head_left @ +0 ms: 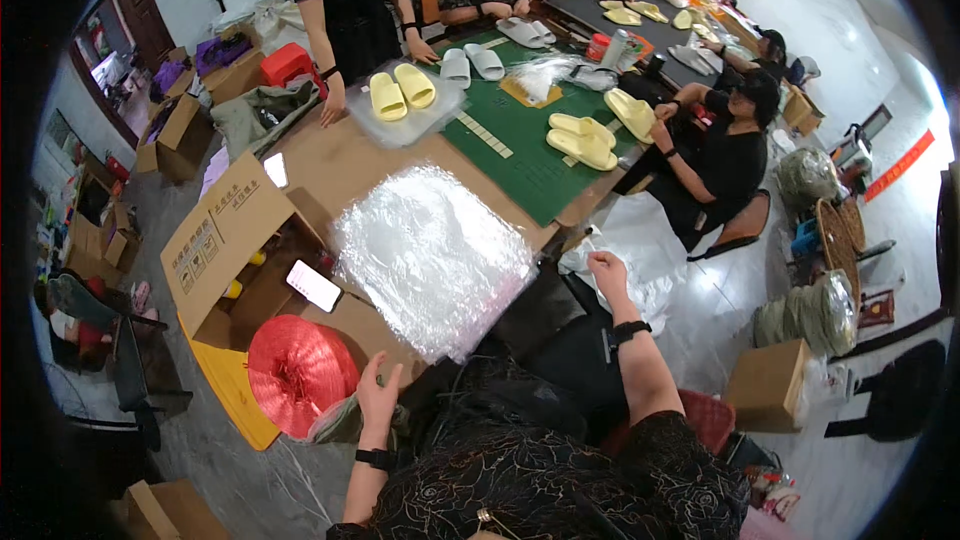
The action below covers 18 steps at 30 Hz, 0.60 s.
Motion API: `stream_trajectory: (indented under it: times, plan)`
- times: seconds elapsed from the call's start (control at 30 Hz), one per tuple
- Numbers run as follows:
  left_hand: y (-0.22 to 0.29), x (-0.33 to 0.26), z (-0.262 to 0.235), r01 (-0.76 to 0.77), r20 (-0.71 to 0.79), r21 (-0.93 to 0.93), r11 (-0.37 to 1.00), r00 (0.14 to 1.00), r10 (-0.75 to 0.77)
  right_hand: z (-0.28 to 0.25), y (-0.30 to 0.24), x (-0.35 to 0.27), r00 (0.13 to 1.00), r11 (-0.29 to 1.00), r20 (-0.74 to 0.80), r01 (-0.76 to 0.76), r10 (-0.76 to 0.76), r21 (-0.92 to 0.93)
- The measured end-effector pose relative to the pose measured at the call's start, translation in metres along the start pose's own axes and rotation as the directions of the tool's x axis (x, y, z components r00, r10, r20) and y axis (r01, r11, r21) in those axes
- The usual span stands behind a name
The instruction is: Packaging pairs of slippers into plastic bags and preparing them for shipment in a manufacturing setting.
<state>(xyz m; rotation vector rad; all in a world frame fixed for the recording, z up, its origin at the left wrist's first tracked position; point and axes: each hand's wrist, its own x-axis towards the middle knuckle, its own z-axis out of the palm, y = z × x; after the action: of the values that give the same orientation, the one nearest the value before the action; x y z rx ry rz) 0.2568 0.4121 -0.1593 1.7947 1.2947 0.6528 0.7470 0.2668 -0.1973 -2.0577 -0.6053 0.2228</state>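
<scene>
My left hand is above the near table edge with thumb and fingers apart, and nothing shows in it. Close to its left is a big roll of red plastic twine. A stack of shiny clear plastic bags lies flat on the brown tabletop ahead of me, beyond that hand. My right hand is out past the table's right corner with its fingers curled in. Behind and beside it hangs crumpled white plastic sheeting; whether the fingers grip any of it is hidden.
A phone lies beside an open cardboard box on the left. Yellow slippers rest on plastic farther back, with grey slippers near them. A green mat bears more yellow slippers. Several co-workers are around the table, one seated at right.
</scene>
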Motion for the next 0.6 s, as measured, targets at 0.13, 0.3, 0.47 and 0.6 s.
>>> stream_trajectory:
  times: [0.13, 0.3, 0.47, 0.6]
  plan:
    - [0.014, 0.03, 0.039, 0.029, -0.074, 0.04, 0.999, 0.997, -0.026, 0.048, -0.005, 0.106, 0.999, 1.0, 0.054, -0.004, 0.004, -0.001]
    - [0.015, 0.055, 0.098, 0.277, -0.186, 0.257, 0.926, 0.954, -0.234, 0.078, -0.01, 0.259, 0.94, 0.863, 0.06, 0.333, -0.337, -0.38]
    - [0.038, 0.073, 0.136, 0.475, -0.23, 0.406, 0.781, 0.88, -0.416, 0.106, 0.015, 0.377, 0.935, 0.789, 0.252, 0.347, -0.25, -0.507]
    - [0.031, 0.077, 0.151, 0.605, -0.279, 0.386, 0.697, 0.796, -0.537, 0.115, 0.048, 0.434, 0.908, 0.758, 0.403, 0.343, -0.115, -0.555]
